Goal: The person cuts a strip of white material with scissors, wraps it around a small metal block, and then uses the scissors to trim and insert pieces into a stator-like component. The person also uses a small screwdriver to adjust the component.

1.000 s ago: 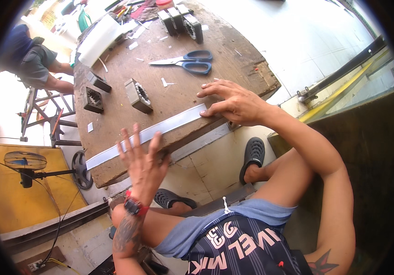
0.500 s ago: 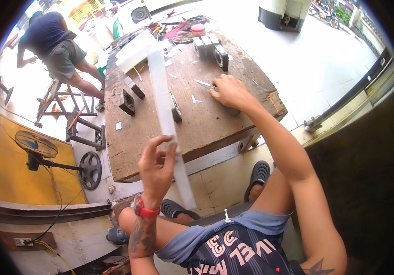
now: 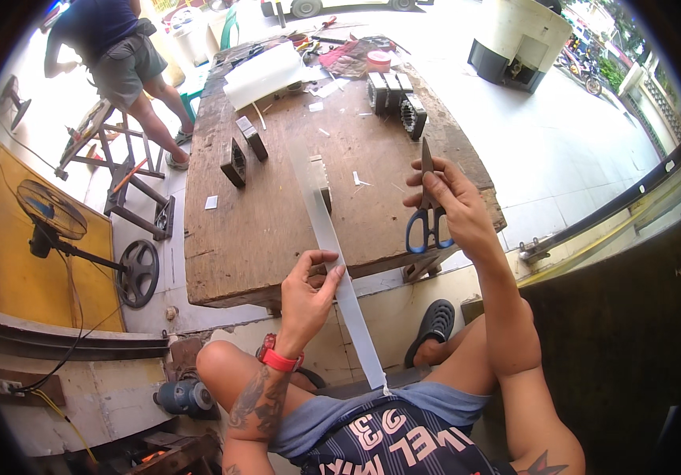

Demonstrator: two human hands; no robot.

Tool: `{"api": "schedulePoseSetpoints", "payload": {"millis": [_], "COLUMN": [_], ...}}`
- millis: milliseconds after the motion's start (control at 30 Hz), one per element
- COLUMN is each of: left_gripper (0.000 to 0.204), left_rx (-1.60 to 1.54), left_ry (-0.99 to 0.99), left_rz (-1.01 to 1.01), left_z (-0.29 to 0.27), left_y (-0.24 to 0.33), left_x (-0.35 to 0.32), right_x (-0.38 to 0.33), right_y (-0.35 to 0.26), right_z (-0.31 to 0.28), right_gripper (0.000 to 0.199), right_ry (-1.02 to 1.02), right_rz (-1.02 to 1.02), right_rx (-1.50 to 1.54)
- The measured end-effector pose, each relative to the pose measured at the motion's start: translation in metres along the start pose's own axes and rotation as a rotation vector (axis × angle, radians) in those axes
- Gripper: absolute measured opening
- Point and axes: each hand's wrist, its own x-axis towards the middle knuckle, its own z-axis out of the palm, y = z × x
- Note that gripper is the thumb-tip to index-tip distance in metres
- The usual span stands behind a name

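Observation:
My left hand [image 3: 309,293] pinches a long, translucent white plastic strip [image 3: 326,232] between thumb and fingers. The strip slants from over the table down toward my lap. Raised above the table's right front part, my right hand [image 3: 458,198] grips a pair of scissors [image 3: 426,202] around the blades and pivot. Their blade tips point away from me and the blue handle loops hang below the fingers. Partly behind the strip stands a block with a pale top [image 3: 324,186]. Small white scraps [image 3: 358,179] lie between my hands.
On the wooden table [image 3: 237,253] stand several dark blocks [image 3: 413,117], a rolled white sheet [image 3: 265,75] and a red-topped tub [image 3: 378,61]. A person [image 3: 127,67] stands beyond its left side, near a low dark frame [image 3: 138,186]. A fan [image 3: 51,210] is at left.
My right hand has lifted the scissors off the table and brought them up and nearer, blades now pointing away. My left hand has moved right with the strip, which slid closer to my lap.

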Motion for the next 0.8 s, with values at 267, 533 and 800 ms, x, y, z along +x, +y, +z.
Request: {"api": "schedulePoseSetpoints", "payload": {"millis": [267, 533, 800], "left_gripper": [0.026, 0.028, 0.035], "left_rx": [0.167, 0.196, 0.026], "left_ry": [-0.019, -0.002, 0.086], "left_rz": [0.061, 0.046, 0.110], "left_z": [-0.004, -0.002, 0.000], "left_y": [0.005, 0.012, 0.017], "left_x": [-0.003, -0.006, -0.009], "right_x": [-0.004, -0.009, -0.019], "right_y": [-0.002, -0.002, 0.003], "right_z": [0.003, 0.003, 0.013], "right_gripper": [0.033, 0.032, 0.041], "right_ry": [-0.115, -0.114, -0.229], "right_rz": [-0.035, 0.039, 0.013], "right_rx": [0.010, -0.023, -0.117]}}
